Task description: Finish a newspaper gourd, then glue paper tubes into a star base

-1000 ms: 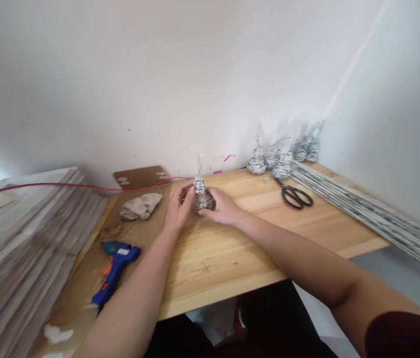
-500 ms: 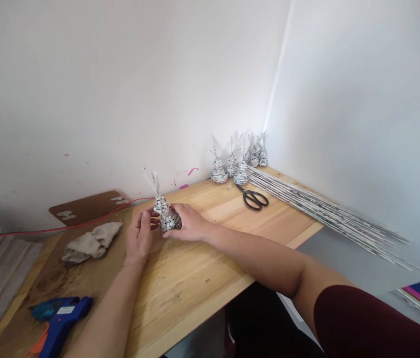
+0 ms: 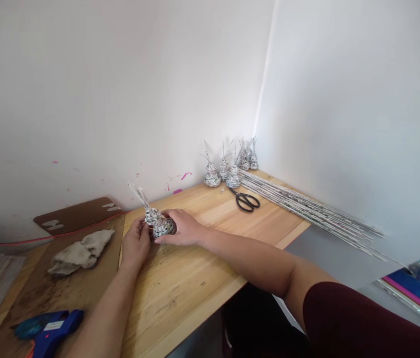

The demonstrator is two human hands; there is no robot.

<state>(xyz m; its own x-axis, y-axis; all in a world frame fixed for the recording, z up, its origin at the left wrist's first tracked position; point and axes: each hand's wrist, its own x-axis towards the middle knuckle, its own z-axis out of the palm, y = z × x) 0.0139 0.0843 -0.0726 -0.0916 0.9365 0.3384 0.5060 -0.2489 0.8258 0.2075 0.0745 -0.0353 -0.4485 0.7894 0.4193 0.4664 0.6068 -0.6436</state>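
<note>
In the head view, the woven piece (image 3: 164, 226) is leaning further to the left than in the earlier frame, and the left hand (image 3: 135, 244) is now closing in on its narrow upper part. The right hand (image 3: 184, 228) is grasping the rounded base, its thumb lying along the lower edge, while the left is grasping the other side with its fingers. Both are holding the piece over the tabletop (image 3: 180, 288), near its left part. The glue gun (image 3: 55, 329) and the cloth (image 3: 82, 253) are lying on the brown sheet (image 3: 100, 286) to the left. Further right, the scissors (image 3: 247, 203) are resting near the long rods (image 3: 302, 203), and several similar figures (image 3: 211, 177) are standing by the wall (image 3: 150, 89).
</note>
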